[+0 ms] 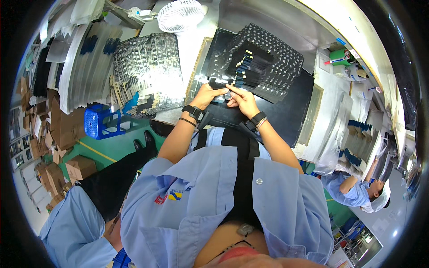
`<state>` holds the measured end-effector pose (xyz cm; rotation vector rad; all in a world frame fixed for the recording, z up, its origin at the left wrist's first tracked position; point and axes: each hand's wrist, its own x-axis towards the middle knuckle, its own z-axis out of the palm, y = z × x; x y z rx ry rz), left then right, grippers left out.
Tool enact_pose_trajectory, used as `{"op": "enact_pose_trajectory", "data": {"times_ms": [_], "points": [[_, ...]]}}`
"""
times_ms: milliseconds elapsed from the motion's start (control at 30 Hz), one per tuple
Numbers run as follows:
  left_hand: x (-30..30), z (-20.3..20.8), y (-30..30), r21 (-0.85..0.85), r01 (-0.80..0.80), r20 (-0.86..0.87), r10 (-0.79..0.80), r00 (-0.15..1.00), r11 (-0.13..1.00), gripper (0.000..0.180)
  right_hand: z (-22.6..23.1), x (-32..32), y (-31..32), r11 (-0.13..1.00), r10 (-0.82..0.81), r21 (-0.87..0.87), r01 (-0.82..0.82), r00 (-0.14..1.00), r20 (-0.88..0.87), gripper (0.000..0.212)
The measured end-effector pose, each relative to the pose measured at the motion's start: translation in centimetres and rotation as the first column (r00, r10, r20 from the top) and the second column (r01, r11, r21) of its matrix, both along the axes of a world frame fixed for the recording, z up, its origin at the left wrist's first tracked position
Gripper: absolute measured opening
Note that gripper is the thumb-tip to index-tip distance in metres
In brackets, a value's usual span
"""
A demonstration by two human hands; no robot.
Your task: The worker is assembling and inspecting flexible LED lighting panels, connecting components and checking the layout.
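Left hand (205,96): fingers closed round a small black piece (217,84), seemingly steadying it above the black mat (286,119) | right hand (244,102): fingertips meet there, can't tell whether gripping | patterned sheets (283,58) lie just beyond, probably for my easy reach | cardboard box (80,169) on floor, contents hidden

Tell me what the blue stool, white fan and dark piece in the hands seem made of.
Blue stool: likely moulded plastic, satin; even colour, perforated panel.
White fan: probably plastic, smooth finish; uniform white, thin-ribbed grille.
Dark piece, at the left hand: possibly plastic or film; it looks black and smooth, but is too small to settle.
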<state>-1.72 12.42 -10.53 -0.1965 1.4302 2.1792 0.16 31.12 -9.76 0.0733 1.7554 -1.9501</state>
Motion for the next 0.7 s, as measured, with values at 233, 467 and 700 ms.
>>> {"op": "enact_pose_trajectory", "data": {"times_ms": [233, 467, 700], "points": [[0.1, -0.3, 0.0, -0.058, -0.007, -0.006, 0.007, 1.0, 0.998, 0.021, 0.2, 0.1, -0.2, 1.0, -0.01, -0.003, 0.01, 0.999, 0.038, 0.037], [0.1, -0.5, -0.7, 0.084, 0.073, 0.045, -0.077, 0.996, 0.994, 0.021, 1.1, 0.2, -0.6, 0.979, 0.033, 0.205, -0.016, 0.996, -0.08, 0.049], [0.5, -1.3, -0.6, 0.068, 0.058, -0.006, -0.058, 0.998, 0.996, 0.027, 0.0, 0.3, -0.2, 0.999, -0.029, 0.044, 0.029, 1.0, 0.0, 0.045]]}}
